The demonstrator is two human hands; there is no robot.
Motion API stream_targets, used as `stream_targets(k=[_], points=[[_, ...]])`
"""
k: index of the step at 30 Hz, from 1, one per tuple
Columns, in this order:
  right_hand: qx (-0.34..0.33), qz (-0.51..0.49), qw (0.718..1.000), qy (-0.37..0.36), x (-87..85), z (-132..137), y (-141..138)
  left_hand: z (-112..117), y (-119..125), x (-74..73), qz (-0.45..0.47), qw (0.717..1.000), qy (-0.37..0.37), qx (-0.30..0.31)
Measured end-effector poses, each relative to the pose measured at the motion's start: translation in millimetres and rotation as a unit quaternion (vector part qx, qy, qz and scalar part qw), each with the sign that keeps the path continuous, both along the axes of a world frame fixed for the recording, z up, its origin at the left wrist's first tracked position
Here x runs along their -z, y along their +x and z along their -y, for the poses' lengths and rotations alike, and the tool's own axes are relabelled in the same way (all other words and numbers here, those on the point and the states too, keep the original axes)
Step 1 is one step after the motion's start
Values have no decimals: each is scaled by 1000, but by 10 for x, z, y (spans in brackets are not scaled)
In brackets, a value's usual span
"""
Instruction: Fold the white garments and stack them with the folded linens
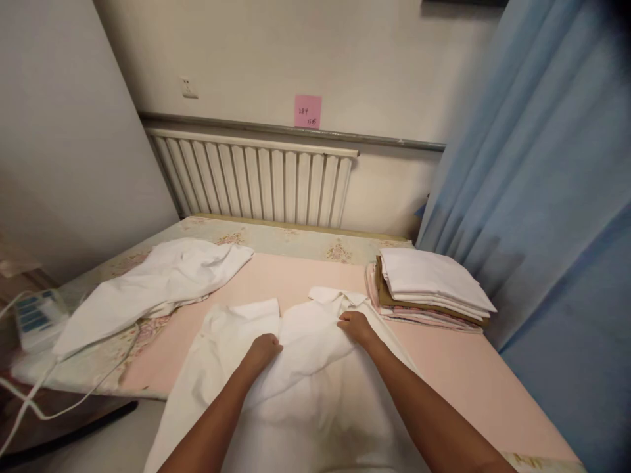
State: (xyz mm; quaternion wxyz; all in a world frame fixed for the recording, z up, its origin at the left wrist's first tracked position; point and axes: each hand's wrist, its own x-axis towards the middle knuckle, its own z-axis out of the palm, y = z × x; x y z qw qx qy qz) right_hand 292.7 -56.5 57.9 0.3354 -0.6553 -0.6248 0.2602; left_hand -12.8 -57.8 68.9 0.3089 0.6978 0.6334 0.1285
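Observation:
A white collared garment, which looks like a coat or shirt [315,387], lies spread over the near side of the bed, its collar pointing away from me and its lower part hanging toward me. My left hand [263,349] is closed on the cloth left of the middle. Near the collar, my right hand [355,326] pinches the cloth, fingers closed. One layer of fabric folds across between the two hands. The fingertips of both hands are partly hidden by the hands themselves.
A second white garment [167,272] lies crumpled at the left. Folded cloths [434,282] are stacked at the right on the pink sheet [458,374]. A power strip [39,315] with white cords sits at the left edge. A radiator [266,180] stands behind; a blue curtain [532,197] hangs right.

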Motion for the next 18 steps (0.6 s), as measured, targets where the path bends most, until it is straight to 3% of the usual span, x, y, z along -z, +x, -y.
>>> stream_targets(k=[7, 12, 15, 18], points=[[4, 57, 995, 81, -138, 112, -60, 110, -81, -117, 13, 999, 48, -11], [-12, 55, 989, 134, -322, 270, -38, 283, -86, -335, 33, 995, 87, -28], [-12, 43, 985, 169, -394, 485, 16, 525, -69, -468, 35, 991, 126, -30], [-1, 31, 980, 197, -286, 844, 109, 912, -33, -419, 17, 977, 211, 19]])
